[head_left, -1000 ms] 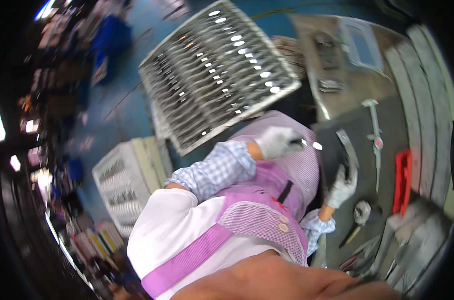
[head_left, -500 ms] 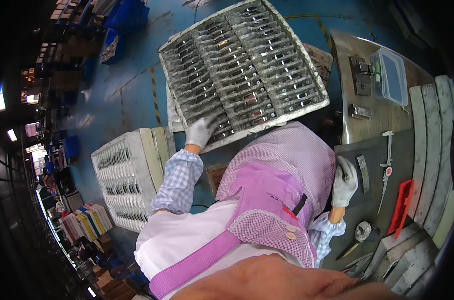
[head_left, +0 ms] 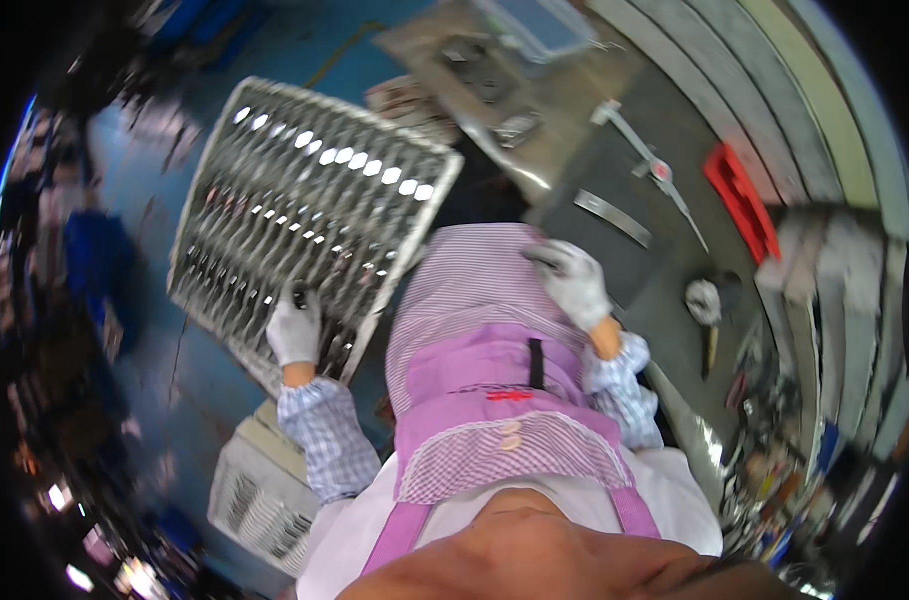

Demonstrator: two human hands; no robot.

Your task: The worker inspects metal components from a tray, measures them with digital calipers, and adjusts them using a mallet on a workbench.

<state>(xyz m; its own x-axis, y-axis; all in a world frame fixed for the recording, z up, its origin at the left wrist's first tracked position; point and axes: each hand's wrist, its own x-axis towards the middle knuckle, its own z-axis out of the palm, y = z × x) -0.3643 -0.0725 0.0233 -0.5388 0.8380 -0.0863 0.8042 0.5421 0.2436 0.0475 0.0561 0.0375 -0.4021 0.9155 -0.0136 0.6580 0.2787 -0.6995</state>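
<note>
My left hand [head_left: 294,330], in a white glove with dark fingertips, is over the near part of a light-rimmed tray [head_left: 429,200] at the left. Rows of shiny, narrow metal parts [head_left: 359,162] fill the tray. Its fingers are at the parts, but blur hides whether they grip one. My right hand [head_left: 572,283], gloved likewise, is beside my lap at the workbench edge, fingers stretched to the left and nothing visible in them. Nearest to it on the dark bench mat [head_left: 599,265] lies a flat metal strip [head_left: 612,218].
White calipers [head_left: 654,170], a red tool-like piece [head_left: 742,200] and a brush-like tool [head_left: 706,305] lie on the bench. A clear plastic box [head_left: 539,28] stands at its far end. Long grey foam strips [head_left: 719,95] line the right. Another loaded tray [head_left: 264,500] is at lower left.
My view has turned to the right, so the tray sits further left and the bench nearer the middle. My left hand has shifted further in over the tray's parts. The right stays near my lap.
</note>
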